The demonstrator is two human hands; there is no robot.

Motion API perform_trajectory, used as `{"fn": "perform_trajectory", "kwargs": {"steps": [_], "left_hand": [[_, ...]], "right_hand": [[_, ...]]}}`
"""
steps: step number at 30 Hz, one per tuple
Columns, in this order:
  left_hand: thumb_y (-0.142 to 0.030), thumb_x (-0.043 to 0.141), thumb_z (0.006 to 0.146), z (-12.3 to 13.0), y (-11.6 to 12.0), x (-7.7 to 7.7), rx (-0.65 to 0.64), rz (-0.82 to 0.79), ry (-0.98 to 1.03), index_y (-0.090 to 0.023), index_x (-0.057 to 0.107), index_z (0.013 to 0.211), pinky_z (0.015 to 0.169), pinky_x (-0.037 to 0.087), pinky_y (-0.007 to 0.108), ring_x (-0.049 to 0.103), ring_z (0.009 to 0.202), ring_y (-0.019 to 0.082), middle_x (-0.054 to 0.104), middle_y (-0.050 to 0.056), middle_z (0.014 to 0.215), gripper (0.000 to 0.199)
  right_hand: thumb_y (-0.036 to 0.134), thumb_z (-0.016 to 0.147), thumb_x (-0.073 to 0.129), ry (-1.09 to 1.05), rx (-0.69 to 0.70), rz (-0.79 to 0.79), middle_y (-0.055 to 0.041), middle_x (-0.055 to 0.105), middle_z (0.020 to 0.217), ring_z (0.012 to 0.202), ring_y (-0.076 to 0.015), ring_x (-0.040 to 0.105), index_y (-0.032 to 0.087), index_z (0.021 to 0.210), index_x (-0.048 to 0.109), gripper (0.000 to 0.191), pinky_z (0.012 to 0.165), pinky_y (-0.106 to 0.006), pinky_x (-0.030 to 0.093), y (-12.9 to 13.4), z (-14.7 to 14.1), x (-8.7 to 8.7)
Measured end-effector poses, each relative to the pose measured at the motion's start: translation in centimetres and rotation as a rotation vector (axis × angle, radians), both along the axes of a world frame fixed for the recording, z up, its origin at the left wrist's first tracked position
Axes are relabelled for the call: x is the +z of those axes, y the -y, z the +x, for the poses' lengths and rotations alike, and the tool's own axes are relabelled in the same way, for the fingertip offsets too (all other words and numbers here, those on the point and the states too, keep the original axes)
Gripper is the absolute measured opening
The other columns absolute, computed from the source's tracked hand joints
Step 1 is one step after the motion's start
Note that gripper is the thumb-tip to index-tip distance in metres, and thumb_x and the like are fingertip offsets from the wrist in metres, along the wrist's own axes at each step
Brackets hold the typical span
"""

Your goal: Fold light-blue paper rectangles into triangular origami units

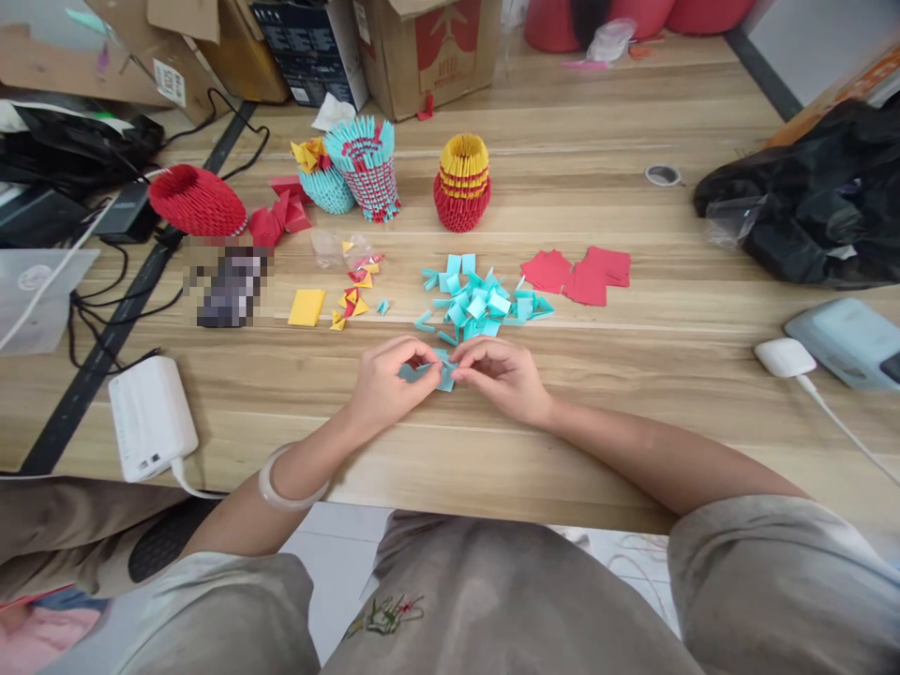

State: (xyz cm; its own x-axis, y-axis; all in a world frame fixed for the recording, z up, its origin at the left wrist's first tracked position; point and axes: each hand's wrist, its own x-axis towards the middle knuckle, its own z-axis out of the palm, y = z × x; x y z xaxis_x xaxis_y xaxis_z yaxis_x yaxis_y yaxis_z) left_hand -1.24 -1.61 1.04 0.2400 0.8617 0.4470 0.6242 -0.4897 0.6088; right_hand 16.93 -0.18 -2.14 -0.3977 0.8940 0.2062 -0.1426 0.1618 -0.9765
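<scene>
I am holding a small teal paper piece (442, 373) between both hands at the near middle of the desk (633, 394). My left hand (388, 382) is pinching its left side with curled fingers, wrist bent inward, a pale bangle (281, 487) sitting on the forearm. My right hand (499, 375) is pinching the right side, knuckles up, forearm angling in from the right. Both hands are resting on the wood. Just beyond them a pile of folded teal pieces (478, 302) is lying; red paper sheets (580, 274) are lying farther right.
</scene>
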Motion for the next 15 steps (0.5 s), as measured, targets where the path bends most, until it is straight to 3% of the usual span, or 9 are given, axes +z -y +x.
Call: {"fn": "perform_trajectory", "kwargs": {"steps": [3, 9, 15], "left_hand": [[-0.015, 0.061, 0.075, 0.01, 0.01, -0.02, -0.009, 0.022, 0.003, -0.017, 0.060, 0.066, 0.058, 0.046, 0.021, 0.058, 0.059, 0.011, 0.064, 0.000, 0.063, 0.010], [-0.018, 0.061, 0.080, 0.09, 0.13, 0.03, -0.071, 0.087, 0.016, -0.017, 0.062, 0.069, 0.060, 0.049, 0.020, 0.062, 0.062, 0.010, 0.068, 0.002, 0.069, 0.010], [-0.021, 0.066, 0.077, 0.09, 0.23, -0.09, -0.096, 0.071, 0.084, -0.017, 0.065, 0.069, 0.058, 0.050, 0.021, 0.063, 0.061, 0.011, 0.069, 0.003, 0.068, 0.009]], "right_hand": [[0.035, 0.081, 0.066, 0.032, 0.051, 0.064, -0.0091, 0.067, 0.093, 0.079, -0.0153, 0.062, 0.018, 0.075, 0.069, 0.018, 0.066, -0.029, 0.052, 0.00, 0.19, 0.13], [0.037, 0.072, 0.075, -0.119, 0.099, -0.163, -0.0049, 0.066, 0.086, 0.071, -0.0120, 0.063, 0.019, 0.083, 0.071, 0.022, 0.066, -0.027, 0.056, -0.23, -0.10, -0.16], [0.034, 0.070, 0.077, -0.118, 0.123, -0.166, -0.0042, 0.068, 0.082, 0.073, -0.0130, 0.064, 0.020, 0.079, 0.074, 0.018, 0.067, -0.028, 0.056, -0.37, -0.18, -0.25]]}}
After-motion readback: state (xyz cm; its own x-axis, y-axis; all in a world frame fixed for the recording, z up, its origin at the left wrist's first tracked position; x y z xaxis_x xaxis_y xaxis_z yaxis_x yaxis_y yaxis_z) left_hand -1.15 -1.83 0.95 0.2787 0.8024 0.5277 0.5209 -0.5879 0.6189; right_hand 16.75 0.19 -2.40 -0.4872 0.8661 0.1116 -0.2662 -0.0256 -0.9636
